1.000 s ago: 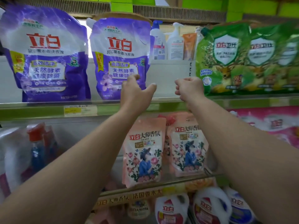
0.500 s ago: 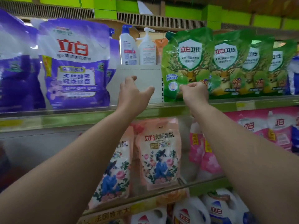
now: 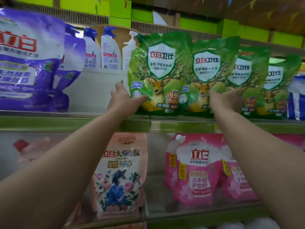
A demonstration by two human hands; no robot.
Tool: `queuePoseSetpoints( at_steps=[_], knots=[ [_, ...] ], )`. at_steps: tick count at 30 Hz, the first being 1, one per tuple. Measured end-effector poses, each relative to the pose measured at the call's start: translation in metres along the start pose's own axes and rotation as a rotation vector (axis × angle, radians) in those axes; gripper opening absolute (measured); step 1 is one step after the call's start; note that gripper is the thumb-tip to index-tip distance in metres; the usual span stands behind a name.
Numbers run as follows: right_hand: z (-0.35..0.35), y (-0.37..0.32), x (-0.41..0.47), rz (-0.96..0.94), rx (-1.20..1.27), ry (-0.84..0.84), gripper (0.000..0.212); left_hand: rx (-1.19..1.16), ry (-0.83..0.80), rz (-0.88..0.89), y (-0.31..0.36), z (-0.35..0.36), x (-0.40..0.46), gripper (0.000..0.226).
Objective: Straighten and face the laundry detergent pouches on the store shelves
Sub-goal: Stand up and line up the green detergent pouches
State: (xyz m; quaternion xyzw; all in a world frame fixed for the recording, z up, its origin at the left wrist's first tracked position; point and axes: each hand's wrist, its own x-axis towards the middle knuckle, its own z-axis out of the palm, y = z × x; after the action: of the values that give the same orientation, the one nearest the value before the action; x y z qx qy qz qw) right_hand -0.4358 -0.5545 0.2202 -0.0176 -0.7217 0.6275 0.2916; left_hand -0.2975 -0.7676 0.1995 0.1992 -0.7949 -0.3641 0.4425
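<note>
Several green detergent pouches stand in a row on the upper shelf [image 3: 66, 121], overlapping one another. My left hand [image 3: 123, 96] is spread at the lower left corner of the first green pouch [image 3: 158, 66]. Its thumb lies across the front and its fingers are straight beside the edge. My right hand [image 3: 226, 100] grips the lower right part of the second green pouch [image 3: 206, 66], where the foil covers the fingertips. That pouch leans over the third green pouch [image 3: 242, 70]. Purple pouches [image 3: 28, 60] stand at the left.
White pump bottles [image 3: 109, 48] stand behind a white box between the purple and green pouches. On the lower shelf are a peach floral pouch [image 3: 120, 176] and pink pouches [image 3: 198, 171]. A blue and white pack [image 3: 295, 103] sits at the far right.
My view has moved right and closer to the green pouches. Both hands, loosely curled in front of the shelf before, have reached up and right onto the first two green pouches.
</note>
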Motion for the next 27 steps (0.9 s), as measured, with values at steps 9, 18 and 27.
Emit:
queuePoseSetpoints(
  at_steps=[9,18,27],
  knots=[
    [0.011,0.017,0.026,-0.042,-0.09,-0.151,0.097,-0.073,-0.079,-0.154,0.012,0.01,0.018,0.123],
    [0.018,0.017,0.027,-0.029,-0.031,-0.193,0.091,-0.144,-0.217,-0.188,0.01,0.008,0.027,0.109],
    [0.023,0.015,0.027,-0.101,-0.065,-0.202,0.074,-0.199,-0.318,-0.176,0.009,0.01,0.028,0.06]
  ],
)
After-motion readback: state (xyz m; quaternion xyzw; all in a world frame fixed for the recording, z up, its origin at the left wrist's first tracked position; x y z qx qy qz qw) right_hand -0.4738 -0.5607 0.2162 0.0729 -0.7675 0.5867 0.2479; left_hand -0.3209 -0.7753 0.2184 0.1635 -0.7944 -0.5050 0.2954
